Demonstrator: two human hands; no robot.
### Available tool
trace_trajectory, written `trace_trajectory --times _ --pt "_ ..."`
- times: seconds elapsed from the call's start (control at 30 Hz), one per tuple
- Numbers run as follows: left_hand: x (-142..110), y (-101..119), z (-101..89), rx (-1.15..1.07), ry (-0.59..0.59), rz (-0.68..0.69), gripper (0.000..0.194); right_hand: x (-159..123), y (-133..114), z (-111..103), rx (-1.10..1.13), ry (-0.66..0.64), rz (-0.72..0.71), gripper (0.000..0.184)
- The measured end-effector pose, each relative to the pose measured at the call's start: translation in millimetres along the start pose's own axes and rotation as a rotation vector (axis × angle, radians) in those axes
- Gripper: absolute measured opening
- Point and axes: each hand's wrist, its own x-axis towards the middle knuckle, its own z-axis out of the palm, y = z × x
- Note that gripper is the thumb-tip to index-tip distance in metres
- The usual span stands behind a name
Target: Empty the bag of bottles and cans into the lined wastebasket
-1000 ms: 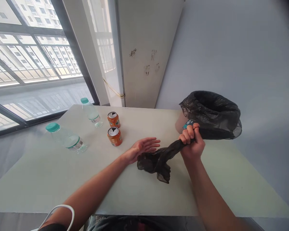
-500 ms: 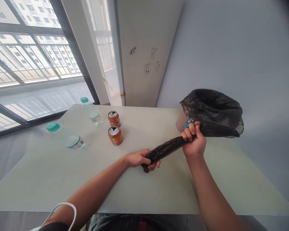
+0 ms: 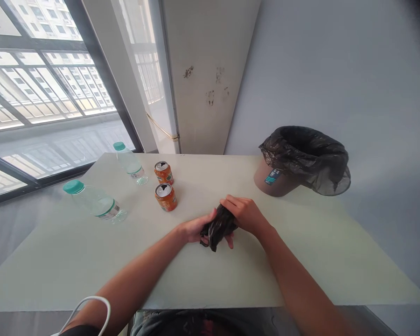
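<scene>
A crumpled black plastic bag (image 3: 219,228) is bunched between both my hands over the middle of the pale table (image 3: 91,261). My left hand (image 3: 196,229) grips its left end from below. My right hand (image 3: 243,213) closes over its top from the right. At the table's far right stands a brown bin (image 3: 271,179) lined with another black bag (image 3: 308,154) that hangs over its rim.
Two orange drink cans (image 3: 165,196) (image 3: 163,171) stand left of my hands. Two clear water bottles with teal caps (image 3: 94,200) (image 3: 129,162) lie and stand further left. A tall pale cabinet (image 3: 203,74) rises behind the table, with a big window (image 3: 45,93) at left. A white cable (image 3: 87,305) loops near my left arm.
My right hand came down from beside the bin to meet my left hand. The bag, stretched out long between them before, is now bunched into a small wad.
</scene>
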Motion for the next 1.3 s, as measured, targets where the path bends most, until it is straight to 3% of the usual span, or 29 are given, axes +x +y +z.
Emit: trace_trajectory --times 0.07,0.17,0.27,0.33,0.43,0.47,0.53,0.6,0.67,0.7,0.8,0.87,1.0,1.2,1.3 --pt "-1.1 2.0 2.5 0.034 -0.053 0.014 0.076 1.0 -0.1 1.7 -0.036 -0.001 0.033 0.021" --pt "-1.1 4.2 5.6 0.059 0.016 0.046 0.042 -1.4 1.8 -4.5 0.068 0.040 0.070 0.031" --pt "1.7 3.6 6.3 -0.036 0.142 0.161 0.022 -4.6 5.5 -14.2 0.337 0.151 0.078 0.055" --pt "3.8 3.3 5.6 -0.102 0.238 0.265 0.012 -5.0 8.8 -16.0 0.568 0.299 0.131 0.060" --pt "4.8 4.4 4.6 -0.185 0.310 0.376 0.011 -1.8 11.2 -7.1 0.981 0.487 0.418 0.049" --pt "4.5 4.8 4.5 -0.213 0.314 0.386 0.013 -0.2 9.8 -2.0 1.121 0.447 0.521 0.048" --pt "3.2 5.2 4.9 -0.241 0.306 0.356 0.018 2.6 2.1 8.6 1.391 0.170 0.604 0.059" --pt "1.9 4.4 6.0 -0.217 0.273 0.270 0.025 4.5 -11.1 17.2 1.596 -0.161 0.555 0.076" --pt "1.1 3.0 7.4 -0.152 0.202 0.160 0.036 6.4 -26.1 22.1 1.675 -0.279 0.545 0.073" --pt "0.9 2.5 8.0 -0.110 0.160 0.101 0.041 7.7 -32.5 23.3 1.683 -0.238 0.575 0.062" --pt "0.7 3.0 9.5 -0.021 0.051 -0.031 0.045 12.8 -42.3 22.7 1.752 0.041 0.703 0.029" --pt "0.7 5.1 9.9 -0.014 0.025 -0.057 0.043 16.0 -40.6 19.9 1.867 0.204 0.743 0.022" --pt "0.5 8.8 9.2 -0.014 0.026 -0.058 0.041 16.9 -31.1 11.6 1.965 0.375 0.737 0.022" --pt "1.2 6.6 6.2 -0.006 -0.051 -0.116 0.039 13.9 -26.0 4.6 1.888 0.417 0.739 0.028" --pt "2.7 5.1 5.2 -0.007 -0.047 -0.088 0.039 17.0 -25.7 5.5 1.823 0.451 0.816 0.049"
